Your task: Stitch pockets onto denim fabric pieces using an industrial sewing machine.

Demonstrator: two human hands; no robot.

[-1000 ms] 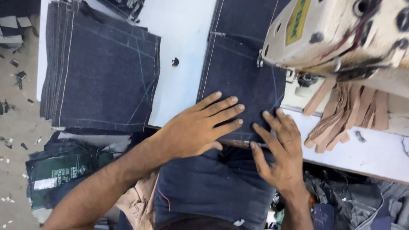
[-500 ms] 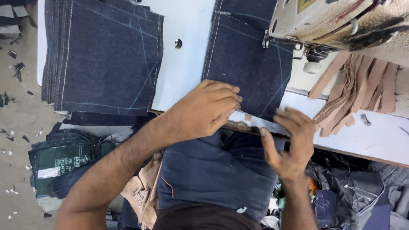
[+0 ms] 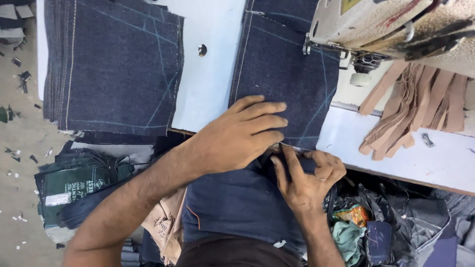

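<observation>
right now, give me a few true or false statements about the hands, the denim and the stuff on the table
1. The left hand lies flat on the dark blue denim panel with chalk lines. True.
2. The right hand rests on the stack of denim pieces. False: it is at the panel's near edge by the white table rim.
3. Tan strips lie right of the beige sewing machine. True.
4. The denim stack sits under the machine. False: it lies at the table's left end.
</observation>
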